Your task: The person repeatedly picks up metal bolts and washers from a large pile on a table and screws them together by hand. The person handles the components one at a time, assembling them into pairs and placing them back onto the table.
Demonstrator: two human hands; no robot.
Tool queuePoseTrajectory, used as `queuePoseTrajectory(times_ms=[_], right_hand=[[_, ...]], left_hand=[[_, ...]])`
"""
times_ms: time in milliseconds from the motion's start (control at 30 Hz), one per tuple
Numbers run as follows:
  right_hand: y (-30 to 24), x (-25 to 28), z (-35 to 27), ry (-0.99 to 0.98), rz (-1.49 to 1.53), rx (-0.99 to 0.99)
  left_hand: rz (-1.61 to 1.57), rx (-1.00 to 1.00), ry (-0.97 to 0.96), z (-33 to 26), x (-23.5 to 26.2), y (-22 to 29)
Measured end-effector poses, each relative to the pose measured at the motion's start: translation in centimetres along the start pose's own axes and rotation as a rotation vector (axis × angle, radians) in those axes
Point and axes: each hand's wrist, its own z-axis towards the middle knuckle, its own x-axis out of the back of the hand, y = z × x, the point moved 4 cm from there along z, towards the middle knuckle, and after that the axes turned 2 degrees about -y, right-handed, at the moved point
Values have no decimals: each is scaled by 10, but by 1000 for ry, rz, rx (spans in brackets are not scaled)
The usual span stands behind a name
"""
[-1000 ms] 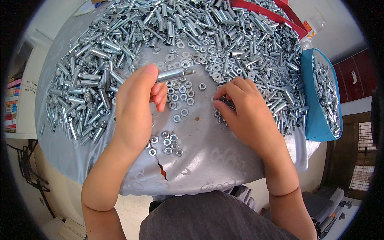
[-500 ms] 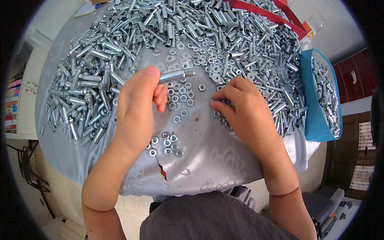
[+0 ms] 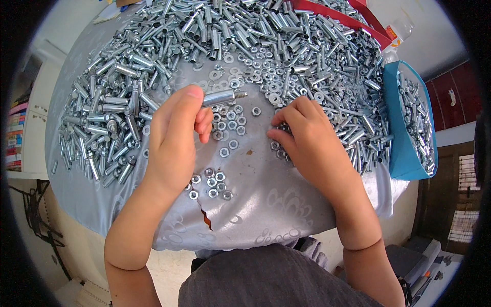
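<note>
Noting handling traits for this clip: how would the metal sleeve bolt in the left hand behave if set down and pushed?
The sleeve bolt in the left hand would probably roll, since its barrel looks round. Its smooth, shiny surface may be slippery. It is likely stiff, its metal barrel running straight.

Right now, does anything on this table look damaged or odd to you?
Yes: the shiny silver-grey patterned tablecloth has a jagged tear near its front edge, just below the small group of silver metal hex nuts. Orange-brown shows through the gap. Farther up is a small brown spot; I can't tell whether it's a stain or hole.
</note>
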Motion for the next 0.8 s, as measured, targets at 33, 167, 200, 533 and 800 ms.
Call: queuePoseTrajectory(times_ms=[33, 167, 200, 533, 800], right_hand=[[0, 0, 0, -2, -3, -6], [0, 0, -1, -15, -32, 10], [0, 0, -1, -13, -30, 12], [5, 7, -3, -47, 140, -17], [5, 15, -5, -51, 107, -74]], left_hand=[[4, 4, 4, 0, -1, 0], [11, -9, -19, 1, 0, -2], [20, -10, -31, 1, 0, -3], [28, -3, -1, 2, 2, -4], [23, -4, 9, 1, 2, -4]])
